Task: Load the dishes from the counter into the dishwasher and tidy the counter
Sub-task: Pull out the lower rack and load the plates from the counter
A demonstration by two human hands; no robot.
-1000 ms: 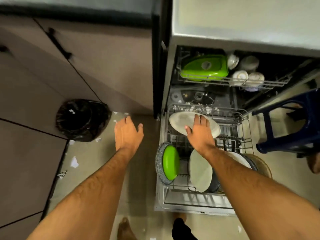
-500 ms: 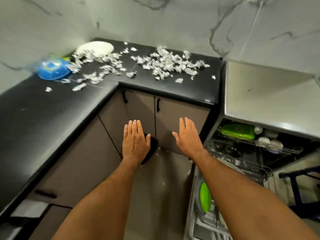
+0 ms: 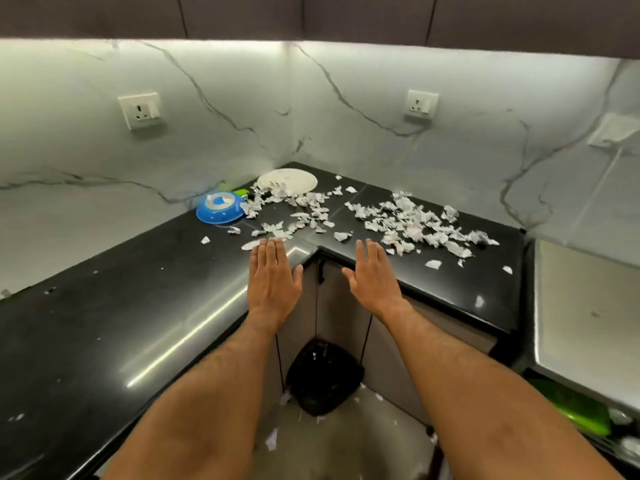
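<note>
**Hands over the corner of a littered counter**

Black and shiny, the L-shaped counter [image 3: 104, 323] fills the corner under a pale marble wall. Both hands are stretched forward, palms down, fingers straight, and they hold nothing. The left hand [image 3: 273, 277] is over the inner corner edge of the counter, and its fingertips almost reach the nearest torn paper scraps [image 3: 412, 223]. The right hand [image 3: 375, 277] is beside it, over the front edge of the other wing; I cannot tell if either hand touches the surface.

Beyond the fingers, the scraps lie spread over the corner in two loose groups. Behind the left group a white plate [image 3: 289, 181] lies flat near the wall, with some scraps on its front rim. Just to its left a blue bowl [image 3: 220, 207] stands upside down, and a small green thing shows behind it.

Below the hands, on the floor, a bin with a black bag [image 3: 323, 379] stands in the cabinet corner. At the far right, low, a green dish [image 3: 575, 408] sits in the open dishwasher.
</note>
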